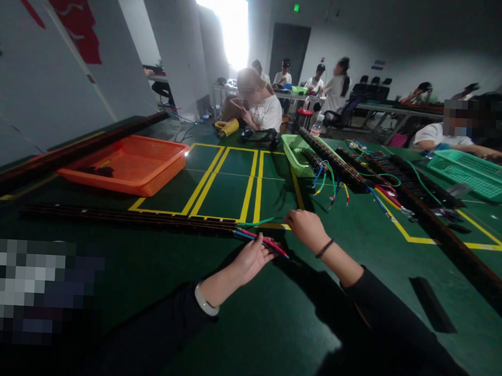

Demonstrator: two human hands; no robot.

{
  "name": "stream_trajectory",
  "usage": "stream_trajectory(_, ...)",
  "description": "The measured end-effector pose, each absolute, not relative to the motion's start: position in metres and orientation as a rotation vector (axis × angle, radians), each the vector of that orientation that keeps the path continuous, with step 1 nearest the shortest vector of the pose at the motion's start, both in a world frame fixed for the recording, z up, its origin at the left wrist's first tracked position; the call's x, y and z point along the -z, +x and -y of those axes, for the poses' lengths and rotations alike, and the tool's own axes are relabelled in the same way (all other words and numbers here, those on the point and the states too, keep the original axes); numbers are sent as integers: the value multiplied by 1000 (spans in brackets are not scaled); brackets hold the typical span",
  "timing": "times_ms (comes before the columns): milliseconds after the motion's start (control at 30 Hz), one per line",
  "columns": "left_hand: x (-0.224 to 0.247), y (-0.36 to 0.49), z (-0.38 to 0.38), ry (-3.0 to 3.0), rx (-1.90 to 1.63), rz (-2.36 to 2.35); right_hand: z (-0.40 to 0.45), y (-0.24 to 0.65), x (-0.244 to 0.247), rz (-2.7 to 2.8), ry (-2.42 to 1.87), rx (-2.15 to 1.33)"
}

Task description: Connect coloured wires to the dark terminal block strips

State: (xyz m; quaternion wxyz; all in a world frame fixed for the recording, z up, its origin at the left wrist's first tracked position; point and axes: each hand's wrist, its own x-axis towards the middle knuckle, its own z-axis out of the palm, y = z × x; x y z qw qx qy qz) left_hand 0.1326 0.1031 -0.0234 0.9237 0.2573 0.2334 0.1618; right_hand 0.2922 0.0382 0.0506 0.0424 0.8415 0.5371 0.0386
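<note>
Cradling red and blue wires (276, 246) in the left hand (249, 262); pinching the green wire (258, 223) in the right hand (306, 229); leading lengthwise leftward from both hands to a dark wire harness (127, 217).

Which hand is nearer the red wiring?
Left. The left hand holds the red wiring at its fingers; the right hand is apart from it, higher and farther right in the picture.
</note>
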Motion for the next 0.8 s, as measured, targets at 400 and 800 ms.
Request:
stream_trajectory(400, 21, 131, -106, 542, -320, -474, -63, 308, -26, -1651, 2590, -100)
stream_trajectory(800, 22, 133, -102, 520, -354, -487, -7, 250, -52, -1992, 2430, 200)
